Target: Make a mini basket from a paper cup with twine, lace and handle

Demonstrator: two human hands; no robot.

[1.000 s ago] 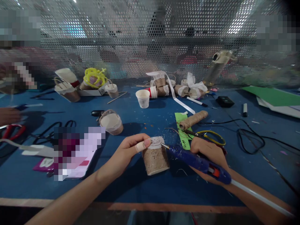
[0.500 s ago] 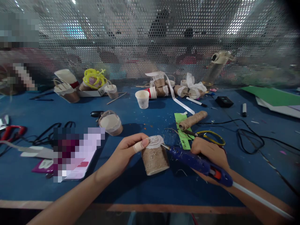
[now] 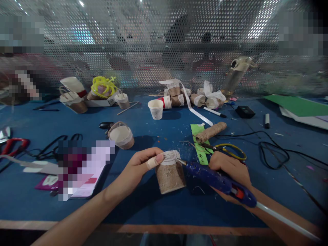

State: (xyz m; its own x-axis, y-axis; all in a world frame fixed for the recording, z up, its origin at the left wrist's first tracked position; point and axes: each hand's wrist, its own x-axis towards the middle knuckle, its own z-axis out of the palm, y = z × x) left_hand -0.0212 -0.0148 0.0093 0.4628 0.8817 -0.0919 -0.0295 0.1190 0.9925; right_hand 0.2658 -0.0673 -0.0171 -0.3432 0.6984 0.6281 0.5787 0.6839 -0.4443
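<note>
My left hand (image 3: 146, 163), a bandage round its thumb, pinches the lace-trimmed end of a twine-wrapped cup (image 3: 170, 177). White lace (image 3: 171, 156) lies along the cup's upper part. In my right hand (image 3: 230, 169) is a blue glue gun (image 3: 217, 179), a long clear glue stick (image 3: 284, 218) running out of its back. The gun's metal nozzle touches or nearly touches the lace's right edge; I cannot tell which. Just beyond my right hand are yellow-handled scissors (image 3: 230, 150), a roll of twine (image 3: 211, 132) and a green paper strip (image 3: 201, 150).
A lace-edged cup basket (image 3: 121, 135) stands left of centre, near a blurred-out phone-like item and red-handled scissors (image 3: 15, 145). Farther back are a white paper cup (image 3: 155, 109), several wrapped cups and a bottle (image 3: 234, 78). A black cable (image 3: 271, 153) lies at right, a perforated metal screen behind.
Hardly anything differs. The whole view has shifted very slightly; the cup and the glue gun's nozzle keep nearly the same place at the lace edge.
</note>
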